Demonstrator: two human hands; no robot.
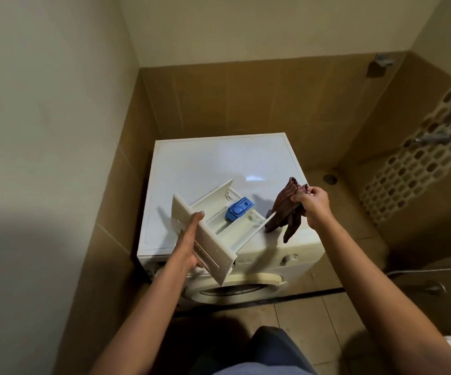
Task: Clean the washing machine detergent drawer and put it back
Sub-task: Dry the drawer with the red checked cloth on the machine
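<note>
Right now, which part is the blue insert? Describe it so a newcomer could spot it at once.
Find the white front-loading washing machine in the tiled corner; over its top the left hand holds a cream plastic detergent drawer by its front panel. Near the drawer's middle sits a small blue plastic insert with a round button shape, the only blue thing among the cream walls.

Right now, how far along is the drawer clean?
Done: the detergent drawer is out of the washing machine, held by its front panel in the left hand. In hand: the right hand grips a brown cloth at the drawer's rear corner. Left: can't tell if wiping is finished; the drawer is not yet back in.
</note>
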